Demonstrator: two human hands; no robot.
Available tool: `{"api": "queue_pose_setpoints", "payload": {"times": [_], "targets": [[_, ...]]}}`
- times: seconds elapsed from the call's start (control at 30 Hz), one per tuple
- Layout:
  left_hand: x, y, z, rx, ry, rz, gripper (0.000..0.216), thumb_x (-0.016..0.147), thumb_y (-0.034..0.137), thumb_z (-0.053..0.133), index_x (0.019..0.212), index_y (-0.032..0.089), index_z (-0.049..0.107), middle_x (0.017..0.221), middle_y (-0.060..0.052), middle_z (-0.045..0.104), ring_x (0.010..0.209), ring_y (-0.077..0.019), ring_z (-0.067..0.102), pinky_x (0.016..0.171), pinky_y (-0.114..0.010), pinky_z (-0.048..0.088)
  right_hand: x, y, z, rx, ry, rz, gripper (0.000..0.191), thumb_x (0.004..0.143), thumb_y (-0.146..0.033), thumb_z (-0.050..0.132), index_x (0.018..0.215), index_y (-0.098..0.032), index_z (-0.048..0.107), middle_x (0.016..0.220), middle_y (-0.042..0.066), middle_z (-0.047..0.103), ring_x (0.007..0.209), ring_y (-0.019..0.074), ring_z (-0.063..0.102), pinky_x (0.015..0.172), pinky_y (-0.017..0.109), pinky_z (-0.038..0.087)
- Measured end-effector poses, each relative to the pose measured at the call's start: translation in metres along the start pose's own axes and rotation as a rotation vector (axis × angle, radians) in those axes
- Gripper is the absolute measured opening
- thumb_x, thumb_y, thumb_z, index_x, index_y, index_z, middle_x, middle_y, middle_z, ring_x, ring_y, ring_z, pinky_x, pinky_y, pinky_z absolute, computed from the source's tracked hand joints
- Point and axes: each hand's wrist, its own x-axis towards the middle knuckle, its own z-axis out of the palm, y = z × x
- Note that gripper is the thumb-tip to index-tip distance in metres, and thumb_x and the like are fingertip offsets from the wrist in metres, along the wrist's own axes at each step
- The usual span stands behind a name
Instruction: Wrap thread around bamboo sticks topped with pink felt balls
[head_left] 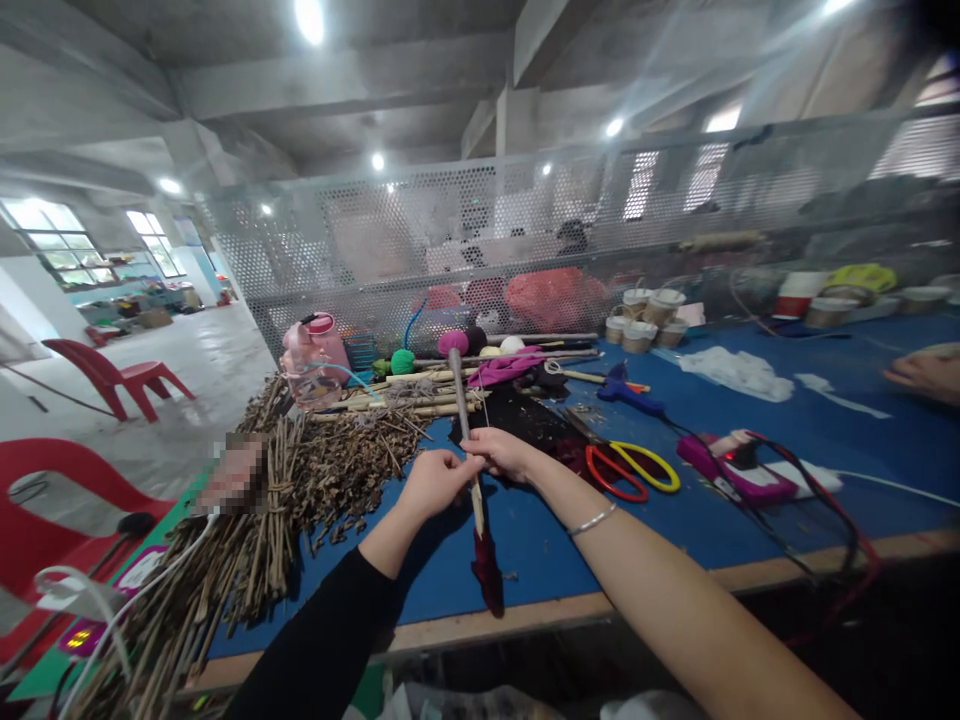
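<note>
My left hand (433, 482) and my right hand (504, 452) both grip a thin wooden stick (463, 410) over the blue table (547, 550). The stick runs from a point near the far pile down toward me, and a dark red piece of fabric (487, 568) is wrapped at its near end, resting by the table's front edge. My left arm wears a black sleeve; my right wrist has a silver bracelet (592, 520).
A heap of dry twigs and stalks (300, 490) lies to the left. Red and yellow scissors (630, 468), a blue glue gun (630, 392), a pink tool (739, 470) with cables, yarn balls (452, 343), cups (649, 315) and a mesh screen stand beyond. Another person's hand (926, 372) rests far right.
</note>
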Motion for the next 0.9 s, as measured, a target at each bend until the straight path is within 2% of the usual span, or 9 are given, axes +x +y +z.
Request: {"api": "queue_pose_setpoints", "payload": {"times": [0.1, 0.2, 0.37, 0.47, 0.53, 0.6, 0.7, 0.9], "targets": [[-0.002, 0.005, 0.003, -0.224, -0.098, -0.103, 0.042, 0.058, 0.055, 0.065, 0.055, 0.016, 0.05, 0.042, 0.001, 0.052, 0.035, -0.0097, 0.046, 0.037, -0.02, 0.034, 0.001, 0.0, 0.0, 0.053, -0.001, -0.004, 0.03, 0.069, -0.036, 0.064, 0.067, -0.018, 0.04, 0.042, -0.011, 0.033, 0.032, 0.0013, 0.021, 0.03, 0.015, 0.011], [-0.001, 0.007, 0.003, -0.419, -0.165, -0.122, 0.04, 0.058, 0.051, 0.067, 0.054, 0.015, 0.049, 0.042, 0.002, 0.05, 0.037, -0.0077, 0.046, 0.04, -0.019, 0.036, -0.001, -0.003, 0.0, 0.117, -0.016, 0.0, 0.03, 0.069, -0.035, 0.064, 0.069, -0.018, 0.04, 0.045, -0.011, 0.034, 0.033, 0.0004, 0.02, 0.031, 0.014, 0.01], [-0.003, 0.013, 0.0, -0.616, -0.269, -0.122, 0.033, 0.068, 0.044, 0.062, 0.072, 0.012, 0.057, 0.065, -0.004, 0.06, 0.051, -0.0082, 0.055, 0.051, -0.02, 0.045, -0.006, -0.012, -0.003, 0.205, -0.066, -0.01, 0.027, 0.07, -0.033, 0.064, 0.077, -0.016, 0.046, 0.047, -0.011, 0.029, 0.034, 0.0001, 0.021, 0.032, 0.013, 0.011], [-0.006, 0.015, 0.0, -0.786, -0.338, -0.163, 0.03, 0.07, 0.039, 0.062, 0.082, 0.011, 0.059, 0.073, -0.007, 0.063, 0.058, -0.0111, 0.06, 0.049, -0.019, 0.045, -0.008, -0.014, -0.001, 0.225, -0.068, -0.061, 0.027, 0.07, -0.034, 0.065, 0.075, -0.016, 0.045, 0.047, -0.01, 0.034, 0.034, 0.0005, 0.025, 0.031, 0.013, 0.012], [-0.006, 0.014, 0.001, -0.763, -0.316, -0.192, 0.032, 0.069, 0.04, 0.063, 0.082, 0.012, 0.058, 0.07, -0.006, 0.062, 0.053, -0.0106, 0.058, 0.043, -0.018, 0.042, -0.007, -0.013, 0.001, 0.182, -0.058, -0.084, 0.028, 0.07, -0.034, 0.065, 0.072, -0.016, 0.043, 0.048, -0.009, 0.037, 0.034, 0.0007, 0.026, 0.031, 0.014, 0.012], [-0.005, 0.011, 0.002, -0.676, -0.238, -0.193, 0.034, 0.066, 0.043, 0.066, 0.075, 0.012, 0.057, 0.06, -0.002, 0.057, 0.046, -0.0078, 0.052, 0.04, -0.017, 0.039, -0.005, -0.011, 0.002, 0.124, -0.038, -0.094, 0.029, 0.07, -0.035, 0.065, 0.07, -0.016, 0.043, 0.047, -0.009, 0.039, 0.034, 0.0009, 0.025, 0.03, 0.014, 0.013], [-0.002, 0.008, 0.003, -0.624, -0.144, -0.151, 0.035, 0.059, 0.04, 0.073, 0.068, 0.012, 0.053, 0.052, 0.003, 0.05, 0.042, -0.0047, 0.046, 0.043, -0.017, 0.04, -0.004, -0.009, 0.001, 0.122, -0.024, -0.115, 0.03, 0.071, -0.037, 0.064, 0.07, -0.017, 0.042, 0.046, -0.009, 0.037, 0.034, 0.0011, 0.023, 0.031, 0.014, 0.012], [-0.002, 0.012, 0.001, -0.715, -0.194, -0.148, 0.032, 0.061, 0.037, 0.072, 0.071, 0.011, 0.056, 0.063, -0.002, 0.058, 0.052, -0.0075, 0.055, 0.052, -0.019, 0.044, -0.008, -0.011, -0.012, 0.245, -0.208, -0.077, 0.03, 0.065, -0.023, 0.07, 0.087, -0.015, 0.051, 0.049, -0.01, 0.035, 0.036, 0.0005, 0.022, 0.033, 0.014, 0.012]]}}
